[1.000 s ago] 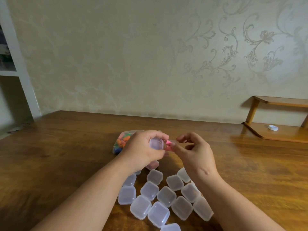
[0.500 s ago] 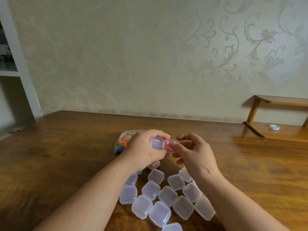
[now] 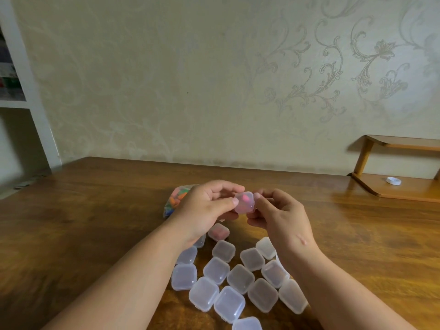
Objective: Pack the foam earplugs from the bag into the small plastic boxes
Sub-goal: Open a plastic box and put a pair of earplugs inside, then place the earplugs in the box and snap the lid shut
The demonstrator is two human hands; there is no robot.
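Above the wooden table [image 3: 95, 222], both hands hold one small clear plastic box [image 3: 245, 203] with a pink earplug [image 3: 245, 198] showing through it. My left hand [image 3: 204, 210] pinches its left side between thumb and fingers. My right hand [image 3: 278, 213] grips its right side with curled fingers. Behind my left hand lies the clear bag of coloured earplugs [image 3: 176, 201], partly hidden. Below the hands sits a box holding pink earplugs [image 3: 218, 231], then a cluster of several closed boxes that look empty [image 3: 238, 279].
A low wooden shelf [image 3: 400, 189] stands at the table's back right with a small white cap [image 3: 393, 181] on it. A white shelving unit [image 3: 14, 101] rises at the far left. Patterned wallpaper backs the table.
The held box has turned so its closed lid faces me, with the pink earplug now inside it. My right hand has closed in on the box's right side.
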